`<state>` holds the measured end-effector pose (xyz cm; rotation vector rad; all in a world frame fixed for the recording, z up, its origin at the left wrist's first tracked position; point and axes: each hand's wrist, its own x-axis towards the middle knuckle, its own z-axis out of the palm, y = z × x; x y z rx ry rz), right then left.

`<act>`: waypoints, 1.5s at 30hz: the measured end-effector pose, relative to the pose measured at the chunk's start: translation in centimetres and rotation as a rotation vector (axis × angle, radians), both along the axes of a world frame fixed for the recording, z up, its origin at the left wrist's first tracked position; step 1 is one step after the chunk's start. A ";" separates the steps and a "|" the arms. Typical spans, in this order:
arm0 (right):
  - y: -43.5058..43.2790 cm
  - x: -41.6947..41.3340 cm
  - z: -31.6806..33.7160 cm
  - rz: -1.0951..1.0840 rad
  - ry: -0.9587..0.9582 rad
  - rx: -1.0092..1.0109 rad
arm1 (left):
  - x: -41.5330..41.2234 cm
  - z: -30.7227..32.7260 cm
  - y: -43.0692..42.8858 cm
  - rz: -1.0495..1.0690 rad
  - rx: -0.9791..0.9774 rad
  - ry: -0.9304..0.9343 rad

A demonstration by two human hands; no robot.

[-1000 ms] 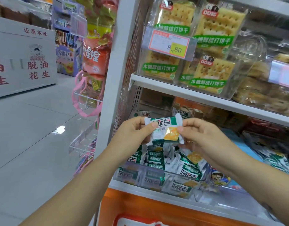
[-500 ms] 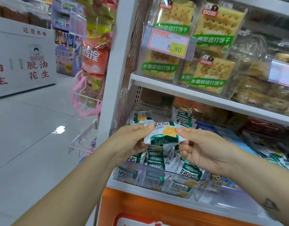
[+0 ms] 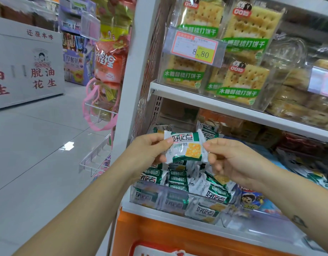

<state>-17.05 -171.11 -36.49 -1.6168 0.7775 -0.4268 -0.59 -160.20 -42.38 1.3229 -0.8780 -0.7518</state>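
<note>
L hand [image 3: 150, 148] & R hand [image 3: 231, 161] each pinch an end of green-white cracker packet [image 3: 185, 146], grip holding it upright above clear bin [image 3: 178, 197] w/ same packets.

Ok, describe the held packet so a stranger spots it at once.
On the white shelving unit, find the clear bin of green-and-white packets. Just above it, left hand and right hand pinch one packet by its ends; only it is lifted.

One held biscuit packet [image 3: 185, 146], one left hand [image 3: 146, 150], one right hand [image 3: 233, 163], at least four cracker packs [image 3: 240, 84], two price tags [image 3: 196, 47].
</note>
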 end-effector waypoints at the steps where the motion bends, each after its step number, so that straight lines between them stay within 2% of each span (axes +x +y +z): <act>1: 0.0 0.0 0.1 0.001 -0.024 0.032 | -0.2 0.2 0.1 -0.024 0.006 0.025; 5: -0.1 -0.2 0.0 -0.002 -0.059 0.020 | -0.6 0.3 0.3 -0.071 -0.017 0.090; 9: 0.0 -0.4 -0.9 -0.034 -0.041 -0.217 | -1.2 0.1 0.1 0.032 -0.032 -0.108; 15: 0.2 -0.9 -1.9 -0.081 -0.052 -0.525 | -1.2 -0.3 -0.5 0.174 -0.096 -0.105; 22: -0.1 -1.3 -3.6 -0.152 -0.173 -0.538 | -1.4 -0.4 -0.2 -0.027 -0.135 -0.064; 31: -0.1 -1.4 -4.2 -0.171 -0.241 -0.546 | -1.6 -0.2 -0.1 -0.017 -0.167 -0.122; 37: 0.5 -1.0 -4.3 -0.109 -0.218 -0.570 | -1.2 -0.5 -0.5 0.065 -0.126 -0.010; 39: 0.7 -1.0 -4.1 -0.010 -0.128 -0.695 | -1.3 -0.6 -0.7 0.086 -0.087 0.101; 42: 0.9 -1.0 -3.5 0.150 0.102 -1.058 | -1.3 -0.5 -1.1 0.119 -0.023 0.233; 45: 0.7 -0.7 -3.5 0.141 0.133 -1.314 | -1.6 0.0 -1.1 0.066 -0.013 0.347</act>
